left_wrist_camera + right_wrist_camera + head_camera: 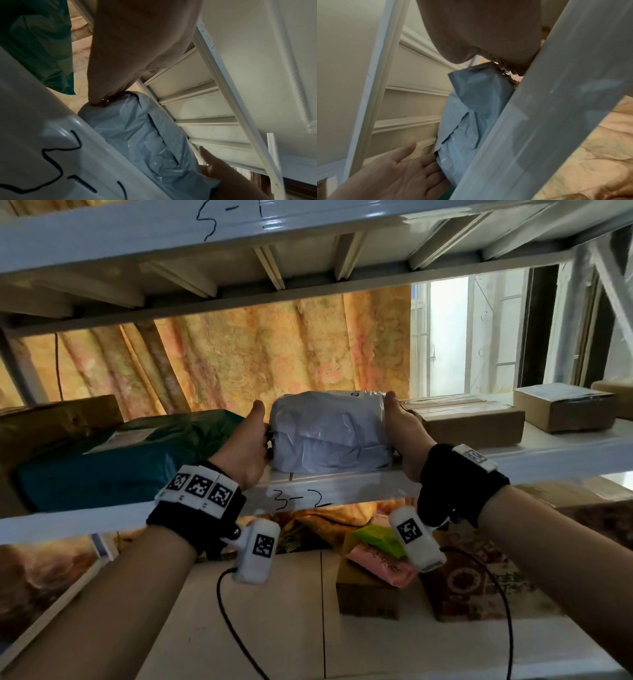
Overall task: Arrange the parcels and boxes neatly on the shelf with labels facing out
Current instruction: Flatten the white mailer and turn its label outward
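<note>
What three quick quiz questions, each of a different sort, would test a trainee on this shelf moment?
1. True or false: both hands are on the grey parcel.
2. Which lies directly left of it? A) green parcel B) brown box C) pink packet
3. Fill in: the shelf edge below the parcel is marked ___.

Key: 1 true, the left hand and right hand press its two ends; 2 A; 3 "3-2".

orange patterned curtain (274,350) behind, bright window (445,337) off right, black cable (233,628) dangling over white floor tiles (260,628)
</note>
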### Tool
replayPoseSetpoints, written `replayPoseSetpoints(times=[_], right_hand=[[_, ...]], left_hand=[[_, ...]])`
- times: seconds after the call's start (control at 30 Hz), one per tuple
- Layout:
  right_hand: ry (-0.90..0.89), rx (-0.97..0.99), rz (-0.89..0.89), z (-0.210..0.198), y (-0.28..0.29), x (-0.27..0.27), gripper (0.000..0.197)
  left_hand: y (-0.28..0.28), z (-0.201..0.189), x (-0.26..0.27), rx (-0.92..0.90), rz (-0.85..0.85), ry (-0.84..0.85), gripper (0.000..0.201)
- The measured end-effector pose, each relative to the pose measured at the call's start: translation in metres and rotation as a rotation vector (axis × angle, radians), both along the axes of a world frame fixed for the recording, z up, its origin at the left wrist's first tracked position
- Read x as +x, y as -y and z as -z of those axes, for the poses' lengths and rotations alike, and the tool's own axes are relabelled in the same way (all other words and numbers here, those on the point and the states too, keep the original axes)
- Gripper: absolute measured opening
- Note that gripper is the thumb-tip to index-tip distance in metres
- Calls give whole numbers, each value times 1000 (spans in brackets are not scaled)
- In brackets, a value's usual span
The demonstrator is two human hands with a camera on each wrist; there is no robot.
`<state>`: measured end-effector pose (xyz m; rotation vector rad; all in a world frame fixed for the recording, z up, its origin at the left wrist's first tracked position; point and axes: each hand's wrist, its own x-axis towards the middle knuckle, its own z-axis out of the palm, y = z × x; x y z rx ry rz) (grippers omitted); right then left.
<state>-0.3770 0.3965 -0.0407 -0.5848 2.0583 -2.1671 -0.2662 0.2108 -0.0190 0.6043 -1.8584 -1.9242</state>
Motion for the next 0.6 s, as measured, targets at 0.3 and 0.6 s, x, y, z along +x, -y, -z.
replayPoseSetpoints(times=[0.3, 0.6], right_hand=[[-53, 39, 31, 6, 6, 7, 53], [-32, 98, 31, 0, 16, 0, 61]], left_hand=[[-6, 12, -9, 18, -51, -34, 68], [-32, 23, 4, -56, -14, -73, 67]])
